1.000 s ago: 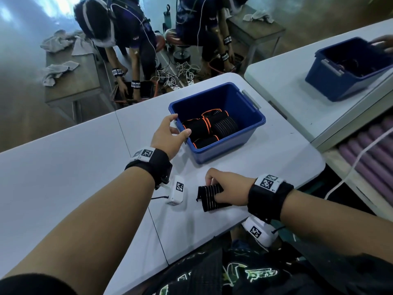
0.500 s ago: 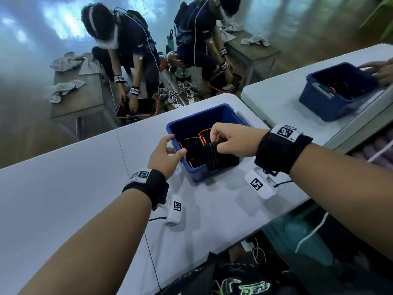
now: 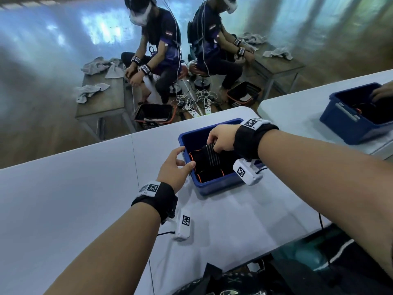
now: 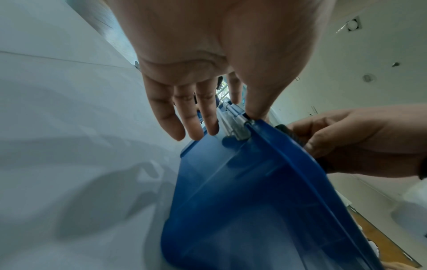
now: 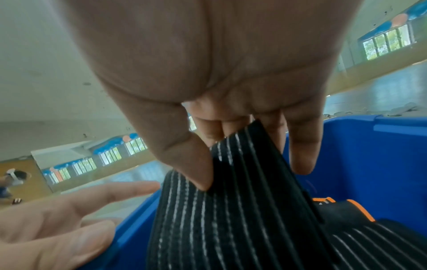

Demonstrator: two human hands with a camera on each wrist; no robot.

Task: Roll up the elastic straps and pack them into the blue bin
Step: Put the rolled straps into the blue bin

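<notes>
The blue bin [image 3: 214, 187] stands on the white table and holds several rolled black straps with orange trim [image 5: 346, 210]. My right hand [image 3: 212, 143] is inside the bin's opening. Its thumb and fingers pinch a rolled black strap with white stripes [image 5: 231, 219], which sits on the other rolls [image 3: 209, 155]. My left hand [image 3: 185, 158] is at the bin's left rim. In the left wrist view its thumb [image 4: 256, 109] rests on the rim by the grey handle hinge, and its fingers [image 4: 196, 117] lie straight outside the bin's wall [image 4: 254, 201].
A second blue bin [image 3: 344, 128] stands on the neighbouring table at right, with another person's hand in it. Two seated people, wooden benches with cloths and floor baskets [image 3: 153, 116] lie beyond the table's far edge. The white table [image 3: 74, 199] stretches to the left.
My right hand lifted the rolled strap from the table near the front edge and carried it into the bin. My left hand stayed at the bin's left rim.
</notes>
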